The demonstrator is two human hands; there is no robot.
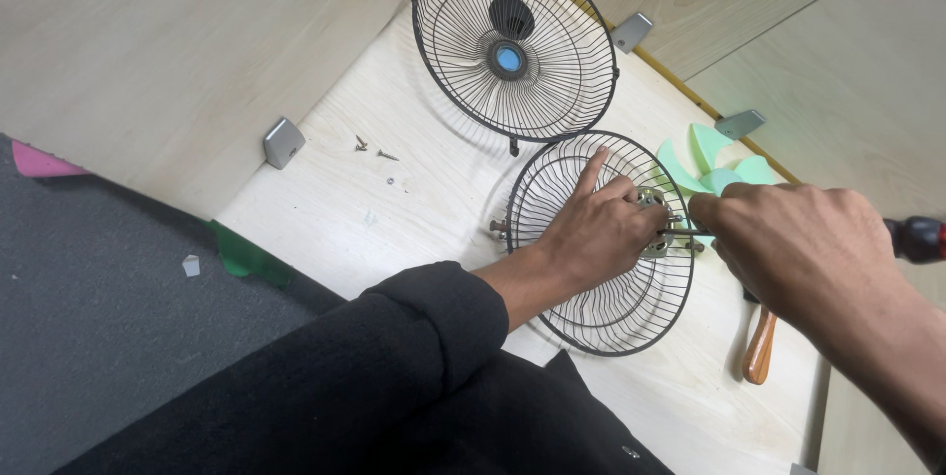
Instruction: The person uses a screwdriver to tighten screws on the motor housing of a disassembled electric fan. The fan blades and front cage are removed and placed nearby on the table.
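Black wire, item one: rear fan guard [601, 288], lying dished-side up on the pale wood bench [414, 229], which I read as giving access to the metal hub [652, 224] at its centre. My left hand [596, 229] lies flat on the wires, fingers spread with the forefinger stretched out, seemingly pinning the guard so it cannot turn. My right hand [798, 243] is closed around a screwdriver [912, 238] with a dark and red handle, its shaft running in to the hub; the tip is hidden between my hands. Item two: front fan guard [514, 41] with a blue centre cap, leaning against the board wall just behind, touching the first guard's rim or nearly so. Item three: green fan blade [714, 165], beyond the hub, partly hidden. Item four: wooden-handled tool [759, 347], lying under my right wrist. Item five: loose screws [372, 150], scattered on the bench, not held in any tray. No containers in view.
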